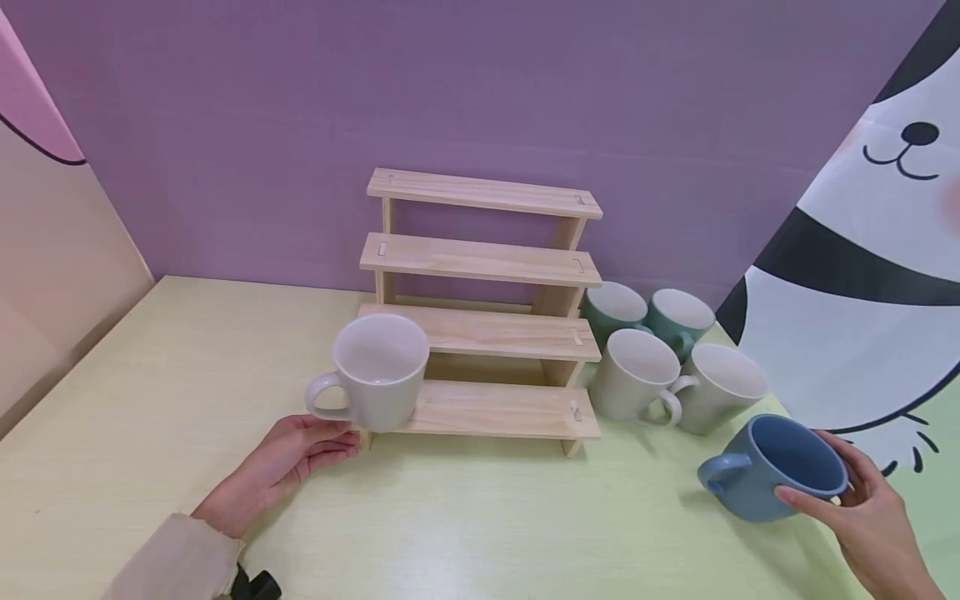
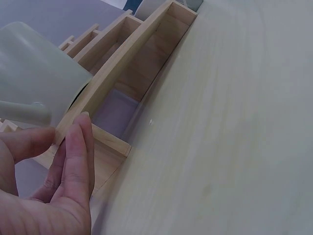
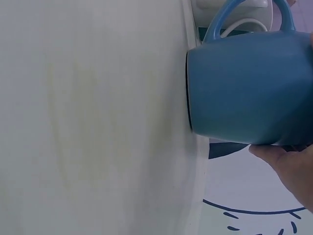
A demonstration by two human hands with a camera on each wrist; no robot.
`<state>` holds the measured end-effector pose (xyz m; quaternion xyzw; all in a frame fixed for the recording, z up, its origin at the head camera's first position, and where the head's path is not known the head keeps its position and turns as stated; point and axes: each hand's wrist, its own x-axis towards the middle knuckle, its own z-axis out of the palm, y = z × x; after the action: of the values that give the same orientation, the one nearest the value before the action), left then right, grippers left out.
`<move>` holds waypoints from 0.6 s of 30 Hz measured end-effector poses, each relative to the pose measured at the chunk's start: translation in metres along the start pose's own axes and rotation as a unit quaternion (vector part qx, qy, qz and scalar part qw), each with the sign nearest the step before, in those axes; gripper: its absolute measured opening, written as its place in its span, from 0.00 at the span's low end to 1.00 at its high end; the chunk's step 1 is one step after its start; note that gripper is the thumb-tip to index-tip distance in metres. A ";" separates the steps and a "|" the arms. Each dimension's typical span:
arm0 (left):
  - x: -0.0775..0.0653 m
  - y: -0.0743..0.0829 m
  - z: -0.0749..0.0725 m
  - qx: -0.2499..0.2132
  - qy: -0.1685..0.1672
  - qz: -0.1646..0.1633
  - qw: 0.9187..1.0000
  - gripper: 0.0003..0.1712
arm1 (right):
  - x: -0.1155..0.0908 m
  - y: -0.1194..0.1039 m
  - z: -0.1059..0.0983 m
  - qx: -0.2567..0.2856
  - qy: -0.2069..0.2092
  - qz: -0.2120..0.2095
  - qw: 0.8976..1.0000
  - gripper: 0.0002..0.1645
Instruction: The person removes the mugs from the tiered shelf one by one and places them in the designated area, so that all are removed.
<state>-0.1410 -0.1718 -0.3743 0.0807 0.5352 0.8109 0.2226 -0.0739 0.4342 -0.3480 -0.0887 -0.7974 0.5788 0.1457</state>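
A four-step wooden rack (image 1: 480,410) stands in the middle of the table. On the left end of its lowest step sits a white mug (image 1: 380,375), handle pointing left; its lower side shows in the left wrist view. Just under that handle, my left hand (image 1: 300,458) pinches the end of the lowest board, thumb on one side and fingers (image 2: 76,152) on the other. At the right, my right hand (image 1: 870,508) grips a blue mug (image 1: 776,471) by its right side, thumb near the rim. The blue mug's handle points left, and its base is close over the table.
Two white mugs (image 1: 637,375) and two green mugs (image 1: 682,317) stand in a group right of the rack. A purple backdrop (image 1: 300,125) rises behind the table, and a panda-print panel (image 1: 862,333) borders its right side.
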 end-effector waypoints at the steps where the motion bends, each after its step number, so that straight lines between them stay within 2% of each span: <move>1: 0.000 0.000 0.000 -0.001 -0.001 0.000 1.000 0.10 | 0.001 0.002 -0.001 -0.009 -0.001 0.000 1.000 0.47; 7: 0.000 0.001 0.000 0.000 0.000 -0.001 1.000 0.10 | 0.000 0.004 -0.003 -0.063 -0.006 -0.003 0.998 0.48; 10: 0.000 0.000 0.000 0.000 0.001 -0.001 1.000 0.09 | 0.001 0.005 -0.004 -0.134 -0.005 0.001 0.991 0.50; 14: 0.000 0.000 0.001 0.000 0.004 -0.001 1.000 0.09 | 0.001 0.006 -0.006 -0.181 -0.009 -0.002 0.983 0.52; 18: 0.000 0.001 0.001 0.003 0.007 0.000 1.000 0.09 | 0.001 0.005 -0.007 -0.191 -0.016 -0.004 0.981 0.51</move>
<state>-0.1408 -0.1714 -0.3734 0.0761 0.5391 0.8099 0.2182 -0.0733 0.4422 -0.3508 -0.1027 -0.8960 0.4163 0.1156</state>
